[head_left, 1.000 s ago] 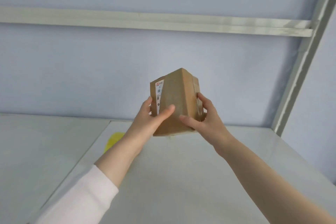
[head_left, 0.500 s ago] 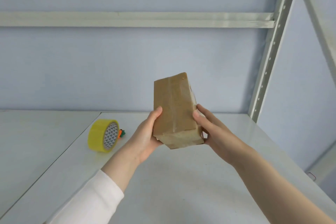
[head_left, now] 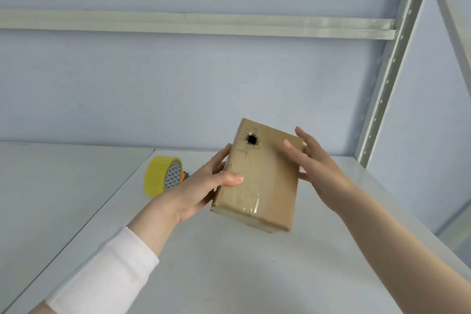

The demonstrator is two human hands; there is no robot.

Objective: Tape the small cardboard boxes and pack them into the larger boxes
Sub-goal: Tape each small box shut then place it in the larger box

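L hand (head_left: pixel 201 191) fingers clamp box (head_left: pixel 262 181); R hand (head_left: pixel 323 173) fingers apart; white table (head_left: pixel 229 262), blue wall (head_left: pixel 178 84).

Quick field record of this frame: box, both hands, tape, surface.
box: small brown cardboard box, tilted, held over the white table; dark hole near its top
left hand: grips box's left edge, thumb on front face
right hand: fingers straight beside box's right edge; contact unclear
tape: yellow tape roll on edge on the table, left of box
larger boxes: none in view
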